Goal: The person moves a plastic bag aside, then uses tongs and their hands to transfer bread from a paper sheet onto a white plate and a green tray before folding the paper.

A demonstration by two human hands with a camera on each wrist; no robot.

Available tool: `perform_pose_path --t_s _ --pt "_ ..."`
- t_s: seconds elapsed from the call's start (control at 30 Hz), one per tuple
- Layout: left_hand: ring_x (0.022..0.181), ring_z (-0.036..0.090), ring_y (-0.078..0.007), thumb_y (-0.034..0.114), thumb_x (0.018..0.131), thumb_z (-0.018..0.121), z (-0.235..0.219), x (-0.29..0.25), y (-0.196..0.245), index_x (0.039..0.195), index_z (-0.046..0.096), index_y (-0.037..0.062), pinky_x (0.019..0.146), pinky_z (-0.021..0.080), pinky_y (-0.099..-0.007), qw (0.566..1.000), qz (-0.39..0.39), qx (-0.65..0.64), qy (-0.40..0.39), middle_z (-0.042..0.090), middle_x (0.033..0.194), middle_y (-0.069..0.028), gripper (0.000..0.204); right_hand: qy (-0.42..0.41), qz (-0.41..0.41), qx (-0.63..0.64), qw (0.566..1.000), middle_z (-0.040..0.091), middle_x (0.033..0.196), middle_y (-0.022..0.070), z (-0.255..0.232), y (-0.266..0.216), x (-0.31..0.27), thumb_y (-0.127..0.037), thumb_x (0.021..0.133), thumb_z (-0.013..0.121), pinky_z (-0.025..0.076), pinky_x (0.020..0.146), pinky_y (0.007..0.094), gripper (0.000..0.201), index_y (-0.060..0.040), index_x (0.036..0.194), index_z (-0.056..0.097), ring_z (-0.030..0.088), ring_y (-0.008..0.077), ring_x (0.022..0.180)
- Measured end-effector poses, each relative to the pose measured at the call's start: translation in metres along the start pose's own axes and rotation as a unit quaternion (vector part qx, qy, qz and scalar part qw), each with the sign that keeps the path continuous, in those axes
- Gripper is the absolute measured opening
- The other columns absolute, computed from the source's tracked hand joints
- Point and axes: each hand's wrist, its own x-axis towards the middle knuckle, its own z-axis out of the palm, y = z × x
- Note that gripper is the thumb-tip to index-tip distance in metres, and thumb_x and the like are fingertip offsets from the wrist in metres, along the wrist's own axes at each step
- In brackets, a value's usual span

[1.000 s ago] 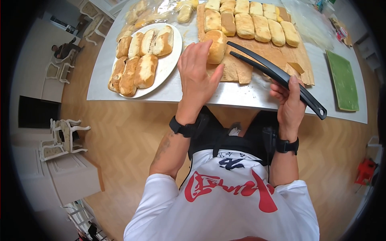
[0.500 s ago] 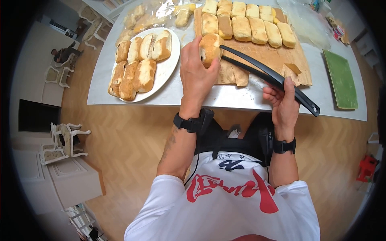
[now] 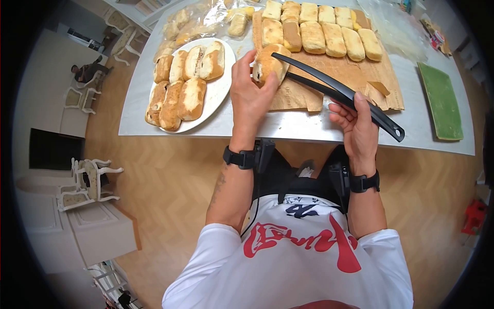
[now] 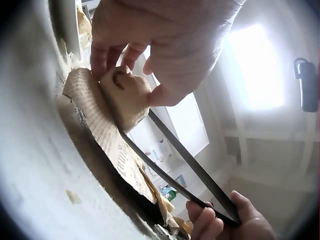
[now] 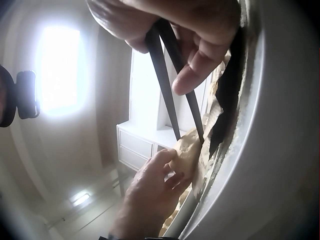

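In the head view my left hand grips a browned bread roll by its left end, thumb on the near side, at the front left of the brown paper. Black tongs rest in my right hand, thumb on top and fingers beneath. One tong arm lies over the roll's upper face, the other reaches its lower right side. The left wrist view shows a dark spot on the end of the roll, with the tong arms on either side of it.
An oval white plate of several rolls stands left of my left hand. Rows of paler rolls lie on the paper's far part. A green tray sits at the right, plastic bags at the back left.
My left hand has reached the roll, gripped it and tilted it. The tongs have moved left, from beside the roll to around it.
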Motion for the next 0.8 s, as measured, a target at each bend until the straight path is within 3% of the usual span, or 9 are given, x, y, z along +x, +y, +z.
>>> perform_pose_path --t_s 0.07,0.1,0.23,0.57,0.8 --pt "0.101 0.059 -0.0220 0.014 0.077 0.073 0.000 -0.002 -0.004 0.132 0.052 0.0063 0.081 0.051 -0.0316 0.998 0.062 0.026 0.002 0.058 0.121 -0.0129 0.059 0.004 -0.003 -0.004 1.000 0.068 0.095 0.0160 0.004 0.002 0.001 -0.024 0.098 0.057 0.059 0.068 0.0283 0.030 0.0018 0.112 0.054 0.070 0.0216 0.081" --pt "0.110 0.057 -0.0271 0.011 0.075 0.076 -0.002 -0.004 -0.003 0.131 0.052 0.0065 0.089 0.050 -0.0343 0.994 0.106 0.038 -0.004 0.055 0.125 -0.0147 0.062 0.003 -0.001 0.001 1.000 0.068 0.096 0.0167 0.005 0.002 0.001 -0.024 0.098 0.058 0.059 0.069 0.0285 0.030 0.0019 0.112 0.054 0.070 0.0221 0.082" --pt "0.117 0.053 -0.0331 0.006 0.071 0.078 -0.005 -0.014 0.003 0.132 0.051 0.0076 0.098 0.046 -0.0390 0.991 0.127 0.049 -0.017 0.052 0.129 -0.0159 0.067 -0.001 -0.004 0.014 1.000 0.068 0.098 0.0187 0.000 0.005 0.003 -0.022 0.098 0.058 0.059 0.073 0.0293 0.029 0.0024 0.113 0.054 0.071 0.0244 0.085" --pt "0.115 0.055 -0.0318 0.005 0.070 0.078 -0.009 -0.019 0.009 0.129 0.053 0.0074 0.097 0.047 -0.0389 0.988 0.144 0.047 0.018 0.053 0.127 -0.0151 0.065 0.018 -0.010 0.034 0.999 0.069 0.099 0.0200 -0.011 0.003 -0.003 -0.021 0.097 0.058 0.060 0.074 0.0309 0.029 0.0021 0.113 0.053 0.071 0.0263 0.087" --pt "0.115 0.055 -0.0305 0.005 0.070 0.079 -0.054 -0.020 0.011 0.129 0.054 0.0077 0.096 0.046 -0.0392 0.978 0.164 0.119 0.054 0.055 0.127 -0.0138 0.064 -0.062 -0.002 0.050 0.997 0.068 0.102 0.0207 0.018 0.011 -0.013 -0.023 0.099 0.054 0.060 0.075 0.0312 0.031 0.0045 0.114 0.054 0.071 0.0250 0.085"
